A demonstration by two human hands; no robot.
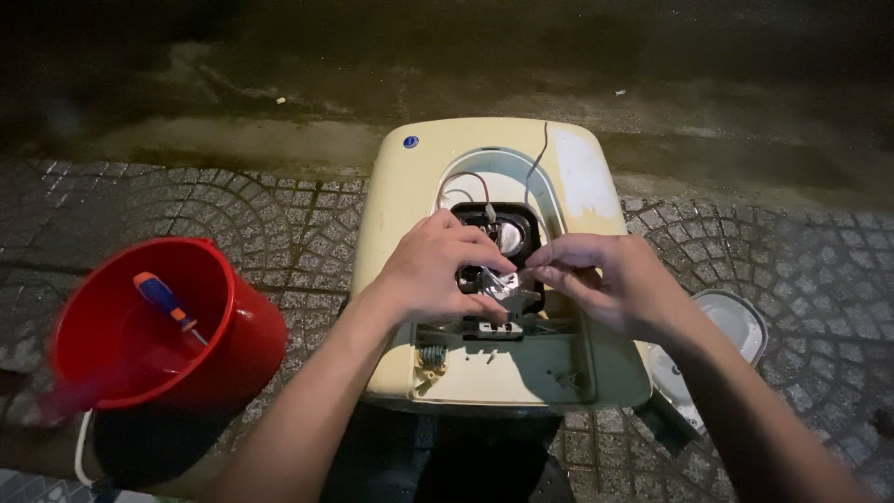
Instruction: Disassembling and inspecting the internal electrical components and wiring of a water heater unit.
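Observation:
A cream-coloured appliance casing (410,214) lies flat on the paving, its cover off and a dark opening (507,233) with wires showing in the middle. My left hand (438,270) rests over that opening, fingers curled on a small pale part (505,287). My right hand (601,279) meets it from the right and pinches the same small part with thumb and fingertips. A thin dark wire (538,158) and a reddish wire (456,182) loop out of the opening.
A red bucket (242,345) stands at the left with an orange-and-blue screwdriver (168,305) inside. A white oval cover (736,321) lies on the cobbles at the right. Patterned paving stones (233,214) surround the casing; dark wet ground lies beyond.

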